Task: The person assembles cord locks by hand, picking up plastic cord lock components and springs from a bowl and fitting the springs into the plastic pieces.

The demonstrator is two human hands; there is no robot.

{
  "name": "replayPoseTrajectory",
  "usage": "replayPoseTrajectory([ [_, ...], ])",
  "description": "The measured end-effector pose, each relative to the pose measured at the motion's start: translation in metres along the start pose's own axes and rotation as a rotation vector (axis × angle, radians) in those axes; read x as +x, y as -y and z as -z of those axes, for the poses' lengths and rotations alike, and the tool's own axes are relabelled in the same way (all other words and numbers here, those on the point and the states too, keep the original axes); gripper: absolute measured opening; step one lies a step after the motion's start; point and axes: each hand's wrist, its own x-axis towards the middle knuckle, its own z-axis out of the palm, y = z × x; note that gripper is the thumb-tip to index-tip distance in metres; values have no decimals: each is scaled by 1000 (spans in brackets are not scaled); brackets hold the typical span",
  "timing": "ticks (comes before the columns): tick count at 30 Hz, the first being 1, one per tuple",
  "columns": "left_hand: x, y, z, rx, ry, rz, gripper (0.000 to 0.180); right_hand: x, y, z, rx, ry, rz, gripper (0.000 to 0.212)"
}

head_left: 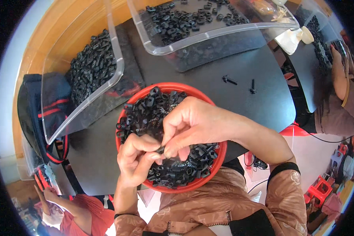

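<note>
A round red basin [220,163] stands at the table's near edge, filled with small black plastic parts [177,173] and some thin metal springs [151,118]. Over its middle, my left hand [135,157] and my right hand [194,126] meet, each with thumb and forefinger pinched together. A small dark piece [160,150] shows between the fingertips of both hands. Most of it is covered by the fingers, so its exact kind cannot be made out.
Beyond the basin stand two clear plastic bins, the left bin [116,74] and the far bin [157,50], both with black parts inside. Two loose black pieces, one [229,80] beside another [253,86], lie on the dark table [208,74]. Other people sit at both sides.
</note>
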Motion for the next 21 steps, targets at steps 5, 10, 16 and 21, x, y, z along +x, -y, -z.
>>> replayPoseTrajectory([
  [5, 0, 0, 3, 131, 78, -54, 11, 4, -8, -8, -1, -13, 11, 14],
  [10, 1, -1, -2, 84, -34, -34, 13, 3, -3, -3, -27, -41, 72, 12],
  [16, -3, -39, -10, 283, -259, -108, 14, -7, 11, 13, -90, -244, 225, 13],
  [21, 30, -101, 24, 730, -637, -395, 16, 0, 5, 17, -100, -329, 297, 22],
])
